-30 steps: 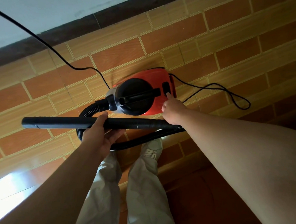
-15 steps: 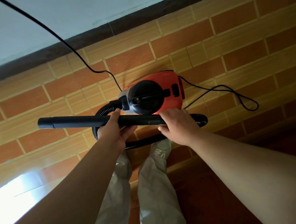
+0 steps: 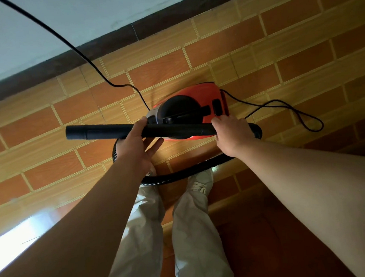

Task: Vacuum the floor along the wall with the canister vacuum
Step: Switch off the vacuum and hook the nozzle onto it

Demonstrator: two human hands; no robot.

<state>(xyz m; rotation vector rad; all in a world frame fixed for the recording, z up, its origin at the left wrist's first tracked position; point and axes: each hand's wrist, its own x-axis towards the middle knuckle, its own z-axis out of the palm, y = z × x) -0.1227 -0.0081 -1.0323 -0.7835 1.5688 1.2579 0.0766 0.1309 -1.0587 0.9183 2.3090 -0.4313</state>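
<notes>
stepping forward could catch the hose [image 3: 180, 176], which loops on the floor [image 3: 50, 175] just by the shoe [image 3: 201, 180]; that would jerk the tube [image 3: 176, 130]. the left hand [image 3: 137, 145] looks a weak hold: its fingers [image 3: 156, 143] lie nearly straight under the tube, thumb laid over the top, so the free end could dip. the right hand [image 3: 231, 135] has its fingers curled over the tube by the hose end, gripping it. the tube lies level across both hands, over the vacuum [image 3: 198, 98]. beyond, the cord [image 3: 119, 86] loops slack on the floor and could snag when the vacuum is dragged along the wall [image 3: 40, 29].
</notes>
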